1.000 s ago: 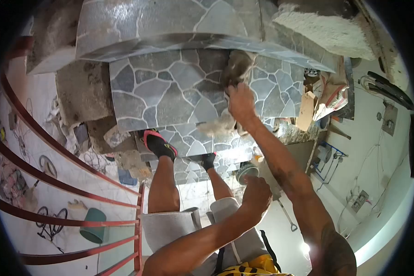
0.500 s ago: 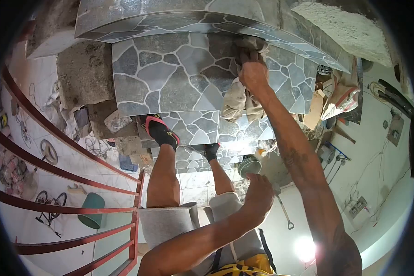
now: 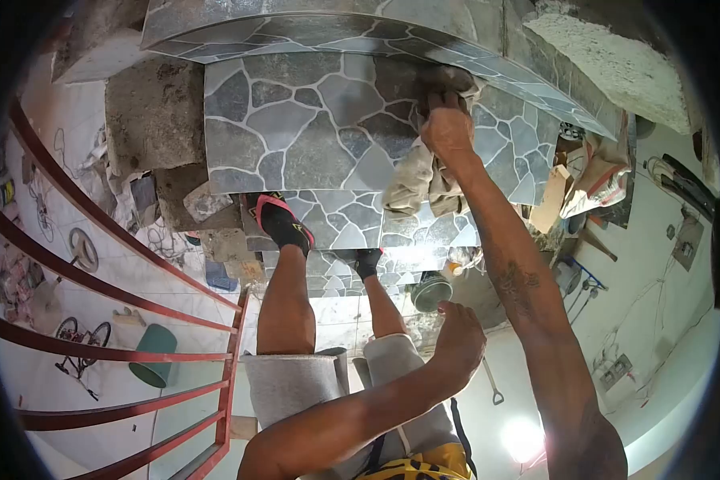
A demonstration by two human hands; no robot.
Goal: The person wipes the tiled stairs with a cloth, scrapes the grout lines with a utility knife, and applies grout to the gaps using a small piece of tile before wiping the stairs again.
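My right hand (image 3: 448,124) presses a bunched beige cloth (image 3: 410,182) against the grey stone-patterned tile of the step (image 3: 296,120), close to the riser above. Its fingers are wrapped into the cloth, and part of the cloth hangs over the step's front edge. Bent across my body, my left hand (image 3: 461,330) hovers over the floor below the steps, away from the cloth. The fingers of that hand are curled, and whatever they may hold is hidden.
Red metal railing (image 3: 120,296) curves along the left. Rough concrete blocks (image 3: 154,116) flank the step. A bucket (image 3: 432,293) stands beside the lower steps. Sacks (image 3: 598,180) and cardboard (image 3: 549,200) lie at the right. My feet are on the lower steps.
The view has shifted slightly. My right hand stays on the cloth near the riser, with little movement. My left hand has turned slightly and sits a little lower.
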